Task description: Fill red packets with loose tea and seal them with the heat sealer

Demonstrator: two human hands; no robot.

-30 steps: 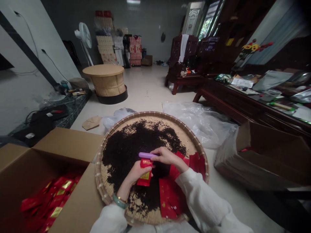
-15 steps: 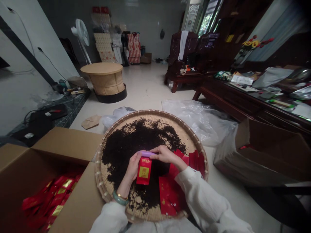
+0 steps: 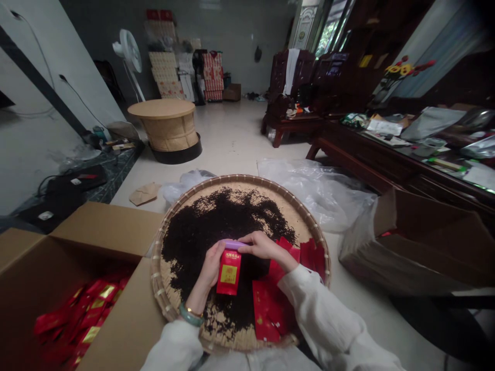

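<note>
A small red tea packet (image 3: 228,278) with a gold label hangs upright over the round bamboo tray (image 3: 165,304). My left hand (image 3: 212,263) is closed on the packet's left side, its fingertips near the top edge. Across that top edge lies a purple bar-shaped clip or sealer (image 3: 233,245); which of the two I cannot tell. My right hand (image 3: 263,245) grips the bar's right end, fingers pressed together. Dark loose tea leaves (image 3: 216,216) cover much of the tray below. Flat red pouches (image 3: 266,314) lie on its right side, partly under my right forearm.
At left, an open cardboard box (image 3: 116,314) holds many red packets (image 3: 93,304). Another open box (image 3: 421,247) stands at right. Clear plastic sheeting (image 3: 317,190) spreads on the floor behind the tray. A dark wooden table (image 3: 371,149) carries clutter at far right.
</note>
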